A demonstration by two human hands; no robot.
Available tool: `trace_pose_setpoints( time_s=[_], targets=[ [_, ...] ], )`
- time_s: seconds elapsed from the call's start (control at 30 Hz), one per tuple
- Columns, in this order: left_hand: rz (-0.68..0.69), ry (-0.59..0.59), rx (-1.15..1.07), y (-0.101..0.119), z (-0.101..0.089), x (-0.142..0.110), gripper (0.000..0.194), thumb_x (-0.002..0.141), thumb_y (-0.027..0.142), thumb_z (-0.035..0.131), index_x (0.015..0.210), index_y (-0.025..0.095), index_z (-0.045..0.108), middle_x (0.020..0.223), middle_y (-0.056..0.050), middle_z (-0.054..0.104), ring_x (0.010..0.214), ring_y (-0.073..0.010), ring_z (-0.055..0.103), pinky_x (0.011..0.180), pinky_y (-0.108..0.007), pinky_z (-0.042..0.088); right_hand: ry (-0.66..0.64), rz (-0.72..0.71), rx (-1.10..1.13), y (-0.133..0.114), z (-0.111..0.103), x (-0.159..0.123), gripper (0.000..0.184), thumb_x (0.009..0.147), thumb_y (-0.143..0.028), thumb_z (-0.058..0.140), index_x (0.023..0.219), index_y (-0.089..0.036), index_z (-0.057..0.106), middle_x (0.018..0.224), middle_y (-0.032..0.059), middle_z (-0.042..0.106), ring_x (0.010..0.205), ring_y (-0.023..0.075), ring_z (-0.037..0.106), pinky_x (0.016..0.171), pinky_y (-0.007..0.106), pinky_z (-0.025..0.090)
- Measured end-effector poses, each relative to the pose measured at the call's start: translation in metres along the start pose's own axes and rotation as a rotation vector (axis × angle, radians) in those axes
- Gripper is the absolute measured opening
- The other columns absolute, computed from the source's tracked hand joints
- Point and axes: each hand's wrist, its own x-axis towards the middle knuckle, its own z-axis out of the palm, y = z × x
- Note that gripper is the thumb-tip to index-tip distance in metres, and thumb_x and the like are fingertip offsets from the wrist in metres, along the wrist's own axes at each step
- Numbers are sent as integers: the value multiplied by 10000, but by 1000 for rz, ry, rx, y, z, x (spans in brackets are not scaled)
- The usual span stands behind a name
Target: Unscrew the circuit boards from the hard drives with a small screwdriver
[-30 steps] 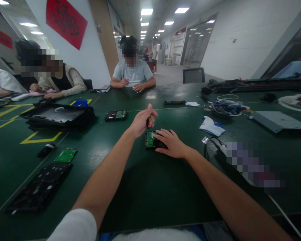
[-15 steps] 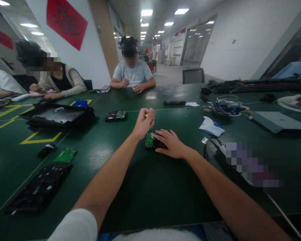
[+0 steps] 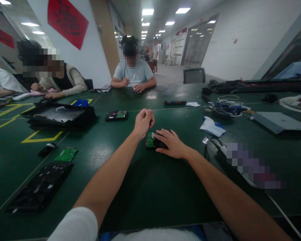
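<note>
A hard drive with a green circuit board on its upper face lies on the table in front of me. My right hand rests over its right part, fingers spread and the thumb along the near edge. Just above the drive's far left corner, my left hand is closed in a fist round a small yellow tool. Most of that tool is hidden by the fingers, so its kind and tip do not show. Farther left lies a second hard drive, board side up.
Left are a black tray, a loose green circuit board and a flat black part. Right are a white glove, a power strip, a cable bundle and a grey metal box. Co-workers sit across and left.
My left fist has turned slightly, and less of the yellow tool shows. My right hand stays on the hard drive. The whole view has shifted a little.
</note>
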Motion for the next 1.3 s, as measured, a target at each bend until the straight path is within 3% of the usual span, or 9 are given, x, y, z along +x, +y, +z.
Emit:
trace_pose_setpoints(
  time_s=[0.2, 0.37, 0.53, 0.7, 0.8, 0.97, 1.17, 1.3],
  targets=[
    [20, 6, 169, 6, 0, 2, 521, 856, 666, 668, 681, 183, 583, 626, 30, 550, 552, -80, 488, 535, -223, 387, 1, 0, 10, 0, 1, 0, 737, 964, -602, 570, 1602, -289, 375, 1693, 97, 308, 1569, 376, 222, 1231, 698, 146],
    [33, 18, 354, 18, -7, 5, 424, 881, 590, 666, 782, 183, 730, 713, 1, 618, 684, -114, 559, 604, -225, 425, -15, 6, 19, -1, -2, 0, 736, 967, -602, 563, 1605, -290, 371, 1696, 94, 301, 1573, 376, 213, 1235, 698, 136],
    [-108, -39, 178, 19, -8, 7, 369, 884, 539, 696, 851, 176, 637, 699, 17, 606, 601, -99, 572, 579, -222, 457, -20, 6, 13, -3, -3, 0, 745, 968, -606, 560, 1605, -269, 371, 1697, 97, 300, 1573, 372, 214, 1235, 696, 144],
    [-164, 75, 25, 11, -3, 9, 451, 976, 605, 522, 800, 192, 559, 612, 42, 520, 496, -85, 518, 499, -210, 433, -14, 1, 12, -1, -2, 0, 744, 963, -616, 562, 1601, -280, 376, 1696, 97, 300, 1568, 382, 225, 1223, 719, 151],
    [-110, 123, -3, 8, 3, 6, 530, 930, 674, 555, 707, 197, 499, 543, 66, 433, 428, -62, 414, 421, -191, 325, -6, -2, 7, -1, -2, 0, 738, 967, -609, 560, 1600, -276, 380, 1697, 93, 300, 1568, 378, 227, 1227, 711, 155],
    [2, 74, 131, 7, 10, -3, 536, 856, 634, 689, 654, 206, 437, 504, 83, 419, 396, -47, 375, 388, -191, 286, -7, -1, 1, -2, -1, 0, 740, 967, -595, 563, 1601, -260, 380, 1694, 104, 303, 1568, 381, 225, 1229, 706, 161],
    [3, -5, 242, 6, 1, 1, 383, 956, 502, 583, 728, 206, 500, 524, 63, 504, 407, -79, 477, 412, -202, 378, 11, -7, 4, 0, 1, 0, 737, 963, -614, 556, 1598, -281, 384, 1694, 96, 304, 1567, 383, 231, 1224, 715, 159],
    [-12, 10, 386, 9, -6, 4, 281, 994, 416, 493, 793, 221, 480, 566, 52, 542, 449, -109, 542, 478, -223, 434, -1, 2, 16, 0, 0, 0, 746, 959, -616, 563, 1600, -280, 379, 1698, 90, 296, 1570, 377, 226, 1228, 712, 150]
  ],
)
